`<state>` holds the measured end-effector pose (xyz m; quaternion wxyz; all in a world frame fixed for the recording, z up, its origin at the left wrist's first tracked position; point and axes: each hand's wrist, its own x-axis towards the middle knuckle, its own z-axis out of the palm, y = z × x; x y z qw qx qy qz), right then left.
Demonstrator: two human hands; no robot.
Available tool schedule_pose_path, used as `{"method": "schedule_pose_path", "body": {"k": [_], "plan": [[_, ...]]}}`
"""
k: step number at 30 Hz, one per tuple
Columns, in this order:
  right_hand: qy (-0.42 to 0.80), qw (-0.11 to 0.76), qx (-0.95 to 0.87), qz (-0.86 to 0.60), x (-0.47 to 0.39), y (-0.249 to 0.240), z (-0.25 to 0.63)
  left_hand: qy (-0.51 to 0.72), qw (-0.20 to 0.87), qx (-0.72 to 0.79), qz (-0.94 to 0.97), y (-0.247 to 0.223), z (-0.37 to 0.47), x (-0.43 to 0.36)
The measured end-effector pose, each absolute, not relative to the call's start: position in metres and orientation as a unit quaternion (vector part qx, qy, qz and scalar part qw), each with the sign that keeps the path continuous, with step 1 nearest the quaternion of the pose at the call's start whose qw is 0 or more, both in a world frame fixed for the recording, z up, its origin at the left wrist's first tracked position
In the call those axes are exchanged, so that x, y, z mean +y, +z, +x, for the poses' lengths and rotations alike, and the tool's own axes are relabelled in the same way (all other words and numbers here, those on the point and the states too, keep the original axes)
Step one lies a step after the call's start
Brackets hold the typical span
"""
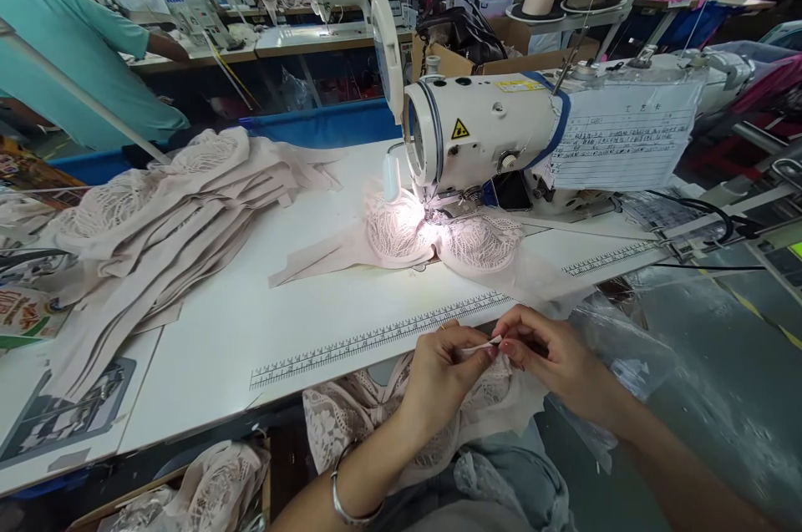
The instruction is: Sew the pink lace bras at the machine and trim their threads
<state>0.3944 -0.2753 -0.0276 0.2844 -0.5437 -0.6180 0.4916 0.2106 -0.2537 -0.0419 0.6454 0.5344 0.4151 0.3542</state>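
Observation:
Over my lap, just off the table's front edge, my left hand (446, 377) and my right hand (551, 357) meet, each pinching the edge of a pale pink lace bra (357, 411). The fingertips almost touch at a thin strip of its fabric. Part of this bra hangs behind my left wrist and is hidden there. A second pink lace bra (479, 244) lies on the table under the lit needle area of a white sewing machine (482, 127), its wing spread to the left.
A heap of pink bras (188, 206) covers the table's left side. Printed rulers (376, 340) run along the front edge. A box (266, 465) with lace pieces stands below. A paper sheet (620, 135) hangs on the machine. A person in teal (81, 56) works at the upper left.

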Motion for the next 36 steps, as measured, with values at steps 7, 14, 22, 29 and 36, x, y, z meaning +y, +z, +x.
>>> {"method": "schedule_pose_path", "body": {"k": [7,14,22,29,36], "plan": [[0.495,0.327,-0.588,-0.550,-0.280,-0.035,0.391,0.359,0.641,0.419,0.533,-0.039,0.209,-0.253],[0.502,0.315,-0.596,-0.542,-0.280,-0.033,0.391,0.361,0.638,0.411,0.542,-0.037,0.211,-0.254],[0.440,0.415,-0.568,-0.559,-0.281,-0.031,0.389,0.370,0.630,0.432,0.528,-0.042,0.210,-0.254],[0.457,0.280,-0.646,-0.543,-0.287,-0.049,0.411,0.404,0.642,0.436,0.484,-0.046,0.208,-0.252],[0.497,0.158,-0.686,-0.507,-0.290,-0.054,0.429,0.408,0.681,0.429,0.432,-0.051,0.206,-0.251]]}}
